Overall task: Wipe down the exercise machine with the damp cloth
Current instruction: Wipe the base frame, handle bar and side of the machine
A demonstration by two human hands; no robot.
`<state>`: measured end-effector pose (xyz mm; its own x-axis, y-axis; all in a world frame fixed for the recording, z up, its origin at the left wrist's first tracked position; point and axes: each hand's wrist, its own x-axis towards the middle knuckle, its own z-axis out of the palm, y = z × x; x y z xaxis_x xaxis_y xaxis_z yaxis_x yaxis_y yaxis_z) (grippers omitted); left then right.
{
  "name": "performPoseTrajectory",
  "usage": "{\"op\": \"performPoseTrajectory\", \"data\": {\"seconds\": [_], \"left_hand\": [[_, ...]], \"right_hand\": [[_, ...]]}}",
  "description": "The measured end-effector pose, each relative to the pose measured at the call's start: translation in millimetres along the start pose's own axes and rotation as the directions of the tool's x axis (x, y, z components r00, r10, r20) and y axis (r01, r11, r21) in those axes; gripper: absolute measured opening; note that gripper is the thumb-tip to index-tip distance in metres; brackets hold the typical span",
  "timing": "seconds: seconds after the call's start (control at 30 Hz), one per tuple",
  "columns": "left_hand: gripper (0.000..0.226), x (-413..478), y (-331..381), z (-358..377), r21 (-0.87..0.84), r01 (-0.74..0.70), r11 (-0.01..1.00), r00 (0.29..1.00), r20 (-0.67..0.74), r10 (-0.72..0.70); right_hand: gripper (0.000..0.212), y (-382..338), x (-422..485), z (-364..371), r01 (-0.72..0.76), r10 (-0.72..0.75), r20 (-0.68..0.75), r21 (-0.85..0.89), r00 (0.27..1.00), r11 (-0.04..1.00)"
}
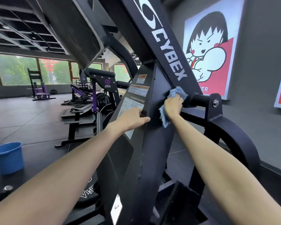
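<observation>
2 hands on the exercise machine [152, 143]: right hand [173, 105] grips damp cloth [177, 93] mid-frame, left hand [133, 118] flat, bracing; most surfaces likely unwiped.

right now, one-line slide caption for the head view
Right hand presses a blue cloth against the black Cybex machine while the left hand braces its frame.

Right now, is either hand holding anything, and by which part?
The right hand grips the blue cloth around its bunched middle, pressing it to the machine's black frame; both ends hang free. The left hand holds nothing, resting flat on the frame's edge.
</observation>
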<state>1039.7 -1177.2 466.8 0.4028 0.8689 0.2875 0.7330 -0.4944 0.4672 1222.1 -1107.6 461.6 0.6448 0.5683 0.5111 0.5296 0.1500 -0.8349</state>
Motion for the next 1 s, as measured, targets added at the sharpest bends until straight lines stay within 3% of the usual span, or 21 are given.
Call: {"op": "performPoseTrajectory", "data": {"seconds": [0.07, 0.13, 0.2, 0.3, 0.33, 0.37, 0.43, 0.5, 0.53, 0.57, 0.67, 0.73, 0.83, 0.87, 0.9, 1.0], "left_hand": [[0.053, 1.1, -0.6, 0.5, 0.003, 0.0, 1.0, 1.0, -0.006, 0.0], [0.054, 3.2, -0.8, -0.3, 0.015, -0.003, 1.0, 1.0, -0.009, 0.003], [0.056, 4.9, -2.8, -1.7, 0.021, 0.001, 1.0, 1.0, 0.003, -0.001], [0.049, 11.1, -7.2, 2.6, 0.05, -0.023, 0.999, 1.0, 0.002, 0.023], [0.041, 12.7, -9.0, 5.1, 0.049, -0.03, 0.998, 1.0, -0.001, 0.03], [0.035, 12.6, -11.8, 7.7, 0.033, -0.046, 0.998, 0.999, -0.016, 0.047], [0.036, 9.3, -17.9, 7.4, -0.039, -0.095, 0.995, 0.995, -0.015, 0.094], [0.042, 1.6, -29.1, 2.6, -0.102, -0.098, 0.99, 0.989, 0.098, 0.108], [0.05, -1.5, -37.5, -0.2, -0.095, -0.077, 0.993, 0.983, 0.157, 0.091], [0.055, -3.6, -47.1, -2.3, -0.06, -0.037, 0.997, 0.981, 0.188, 0.048], [0.059, -0.8, -77.3, -5.1, 0.023, 0.146, 0.989, 0.985, 0.091, -0.147], [0.053, -0.2, -92.0, -7.9, -0.007, 0.239, 0.971, 0.971, 0.022, -0.239], [0.044, -2.3, -106.4, -12.5, -0.059, 0.278, 0.959, 0.961, 0.031, -0.276], [0.042, -2.9, -110.2, -14.2, -0.061, 0.276, 0.959, 0.961, 0.045, -0.273], [0.041, -2.4, -113.9, -16.2, -0.058, 0.269, 0.961, 0.963, 0.052, -0.266], [0.04, 1.0, -125.2, -21.0, -0.066, 0.253, 0.965, 0.967, 0.042, -0.25]], "right_hand": [[0.039, -28.9, 2.8, 6.4, 0.218, -0.216, -0.033, 0.062, 0.976, 0.974], [0.039, -37.9, -3.9, 12.5, 0.346, -0.338, -0.081, 0.133, 0.938, 0.929], [0.039, -21.4, -11.2, 12.1, 0.302, -0.289, -0.108, 0.134, 0.951, 0.944], [0.038, -8.2, -7.3, 1.9, 0.082, -0.077, -0.081, 0.068, 0.994, 0.994], [0.035, -16.6, -7.9, -0.8, 0.067, -0.062, -0.078, 0.066, 0.995, 0.996], [0.031, -30.2, -10.4, -1.4, 0.153, -0.145, -0.105, 0.075, 0.984, 0.985], [0.026, -59.4, -13.0, 7.0, 0.493, -0.489, -0.087, 0.029, 0.868, 0.869], [0.03, -86.2, 5.9, 17.6, 0.777, -0.755, 0.198, -0.251, 0.626, 0.578], [0.03, -98.9, 16.9, 21.5, 0.809, -0.711, 0.404, -0.402, 0.576, 0.428], [0.03, -111.5, 24.3, 24.6, 0.796, -0.612, 0.527, -0.506, 0.59, 0.332], [0.032, -124.2, 22.9, 33.0, 0.662, -0.491, 0.526, -0.735, 0.695, 0.149], [0.031, -112.9, -5.5, 54.5, 0.72, -0.455, 0.645, -0.694, 0.614, -0.012], [0.031, -77.0, -60.6, 80.1, 0.915, -0.135, 0.909, -0.402, 0.394, -0.038], [0.031, -80.7, -57.4, 78.6, 0.911, -0.11, 0.908, -0.41, 0.405, -0.031], [0.03, -90.9, -44.9, 77.0, 0.884, -0.195, 0.87, -0.467, 0.454, -0.025], [0.032, -126.3, 17.8, 73.1, 0.66, -0.425, 0.57, -0.745, 0.703, 0.092]]}}
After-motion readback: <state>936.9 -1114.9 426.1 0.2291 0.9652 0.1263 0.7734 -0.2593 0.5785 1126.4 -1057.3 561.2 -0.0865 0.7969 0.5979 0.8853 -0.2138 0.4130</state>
